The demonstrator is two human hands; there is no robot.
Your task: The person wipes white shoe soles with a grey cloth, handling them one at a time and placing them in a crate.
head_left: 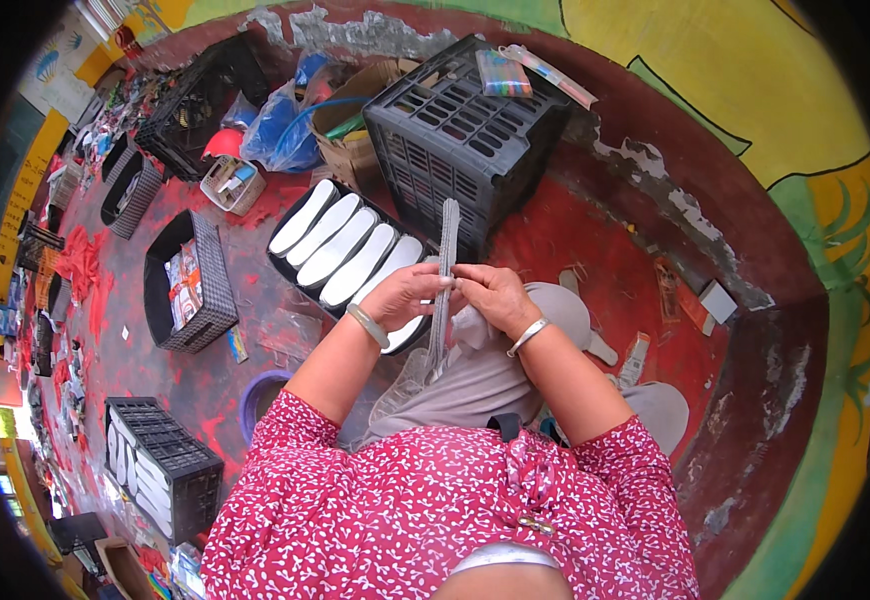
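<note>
In front of my lap stands a long, narrow grey ridged piece [446, 245], probably a shoe sole turned edge-on. My left hand [410, 293] grips it around the middle, the fingers closed on its side. Against the opposite side, my right hand [496, 296] has thumb and fingers pinched together; whatever tiny thing lies between them is too small to make out. Just beyond the left hand, a black tray [285, 268] holds several white shoe soles [338, 235] lying side by side. My left forearm hides part of the tray's near end.
A tall grey plastic crate [425, 150] stands ahead, with colourful packets [503, 74] on top. To the left are a checked basket [217, 300], a small white basket [233, 187] and a black crate [170, 490] of white pieces. A purple basin [255, 402] sits near my left elbow.
</note>
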